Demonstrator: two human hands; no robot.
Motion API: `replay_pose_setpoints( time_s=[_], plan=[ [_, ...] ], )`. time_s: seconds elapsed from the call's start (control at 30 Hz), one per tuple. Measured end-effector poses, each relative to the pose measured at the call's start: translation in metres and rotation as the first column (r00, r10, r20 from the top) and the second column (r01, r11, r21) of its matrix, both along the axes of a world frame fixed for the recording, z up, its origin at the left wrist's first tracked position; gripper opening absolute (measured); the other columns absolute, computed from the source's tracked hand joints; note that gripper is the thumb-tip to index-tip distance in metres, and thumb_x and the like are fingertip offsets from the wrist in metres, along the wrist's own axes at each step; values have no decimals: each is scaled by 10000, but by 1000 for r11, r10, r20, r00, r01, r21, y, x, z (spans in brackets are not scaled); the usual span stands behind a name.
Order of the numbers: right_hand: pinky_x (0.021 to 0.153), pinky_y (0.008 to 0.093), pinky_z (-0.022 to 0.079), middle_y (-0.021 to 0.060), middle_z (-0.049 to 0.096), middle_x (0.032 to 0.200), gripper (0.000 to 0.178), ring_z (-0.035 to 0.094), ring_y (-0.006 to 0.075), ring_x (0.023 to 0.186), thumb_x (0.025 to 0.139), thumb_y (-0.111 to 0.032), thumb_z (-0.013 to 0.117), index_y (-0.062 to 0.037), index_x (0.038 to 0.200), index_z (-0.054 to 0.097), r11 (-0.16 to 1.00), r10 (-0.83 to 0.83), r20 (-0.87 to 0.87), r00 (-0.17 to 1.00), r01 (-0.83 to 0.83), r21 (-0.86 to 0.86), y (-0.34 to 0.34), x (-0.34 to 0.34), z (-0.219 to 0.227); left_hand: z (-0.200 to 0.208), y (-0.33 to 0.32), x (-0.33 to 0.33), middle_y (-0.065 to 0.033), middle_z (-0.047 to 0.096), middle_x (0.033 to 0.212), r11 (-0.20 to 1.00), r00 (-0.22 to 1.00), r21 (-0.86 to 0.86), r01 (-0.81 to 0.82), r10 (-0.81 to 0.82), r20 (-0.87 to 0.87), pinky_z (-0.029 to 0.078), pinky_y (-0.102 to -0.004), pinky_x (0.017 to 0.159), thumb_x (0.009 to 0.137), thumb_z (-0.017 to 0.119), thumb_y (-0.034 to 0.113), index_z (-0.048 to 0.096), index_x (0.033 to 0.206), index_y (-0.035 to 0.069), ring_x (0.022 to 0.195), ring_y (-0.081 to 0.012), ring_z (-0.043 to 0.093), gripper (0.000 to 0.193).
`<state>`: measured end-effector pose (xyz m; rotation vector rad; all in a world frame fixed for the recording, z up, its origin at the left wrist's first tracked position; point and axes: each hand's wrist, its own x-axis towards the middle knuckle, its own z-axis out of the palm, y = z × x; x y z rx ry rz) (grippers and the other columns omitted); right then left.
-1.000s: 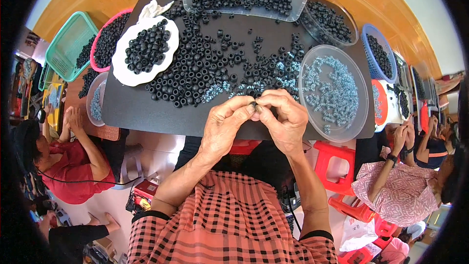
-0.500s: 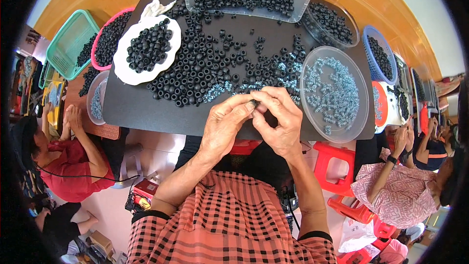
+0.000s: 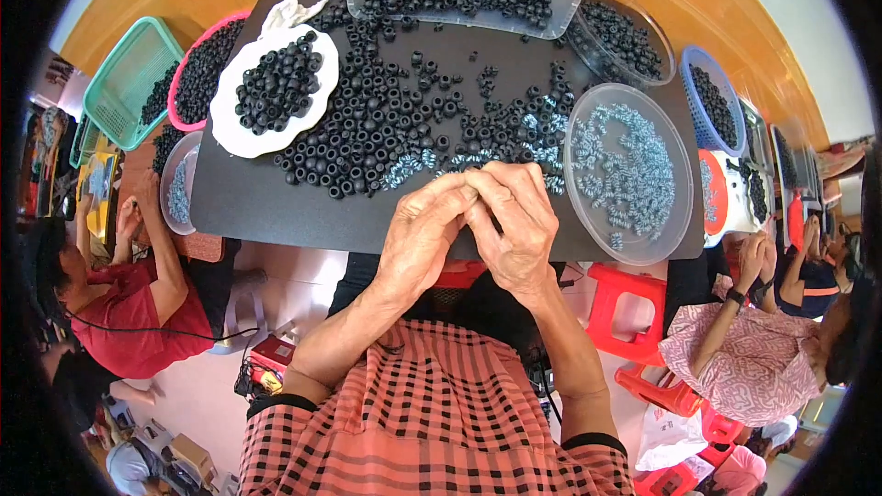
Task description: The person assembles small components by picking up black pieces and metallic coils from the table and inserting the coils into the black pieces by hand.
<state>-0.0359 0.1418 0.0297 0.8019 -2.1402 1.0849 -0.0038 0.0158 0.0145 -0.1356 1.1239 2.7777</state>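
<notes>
My left hand (image 3: 423,234) and my right hand (image 3: 513,234) meet over the near part of the dark table, with their fingertips pressed together. Both are closed in a pinch, and the fingers hide the small black part that showed between them a moment before. Just beyond the fingers lie several light blue springs (image 3: 411,165), mixed in with a wide spread of black ring-shaped parts (image 3: 354,142). To the right of my right hand stands a round clear tub (image 3: 574,179) with many more blue springs in it.
At the left, a white scalloped plate (image 3: 225,133) carries a heap of black parts. A large clear bin (image 3: 459,23) full of them stands at the far side, a round clear container (image 3: 666,46) beside it. Co-workers sit left and right; a red stool (image 3: 602,312) stands at the right.
My right hand has turned and closed in over the left fingertips, covering the small black part. The co-worker's hands at the left have moved apart. The table's things look unchanged.
</notes>
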Motion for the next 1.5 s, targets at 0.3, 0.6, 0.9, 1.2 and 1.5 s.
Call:
replay_pose_setpoints(
  time_s=[0.3,0.6,0.9,1.2,1.5],
  plan=[
    [687,349,481,115,619,950,405,575,254,798,670,49,709,3,1068,646,999,17,119,993,-14,-33,1,2,0,-1,-1,-2,-42,617,975,1000,998,-1,24,-24,-60,445,-289,843,947,515,93,617,1068,-26,891,-113,545,198],
    [670,349,483,138,636,932,329,584,271,772,693,57,711,28,1013,638,998,30,153,988,-22,-54,2,2,0,-8,-8,-4,-53,610,983,996,994,54,71,-66,-92,455,-253,840,979,479,132,593,1077,-38,923,-107,565,227],
    [631,336,489,123,643,851,223,605,261,715,737,50,694,6,948,638,998,44,139,989,-36,-54,6,9,9,10,-13,12,-59,657,955,773,925,-543,-328,147,-350,463,-260,848,966,482,87,586,1040,-5,911,-118,590,157],
    [623,336,490,116,608,840,229,601,218,684,785,-33,678,-51,1009,630,995,-87,163,983,77,67,38,-18,49,12,-17,8,-35,627,865,780,959,-591,-206,40,-281,438,-226,797,976,492,123,594,1020,3,825,-82,565,164],
    [743,385,492,123,673,877,229,632,270,772,799,-145,714,-33,998,688,813,-550,-107,828,560,158,163,-200,54,2,-9,3,-14,620,813,734,944,-638,-231,10,-330,389,-213,552,937,531,63,582,1027,-1,637,-33,454,122]
  ],
)
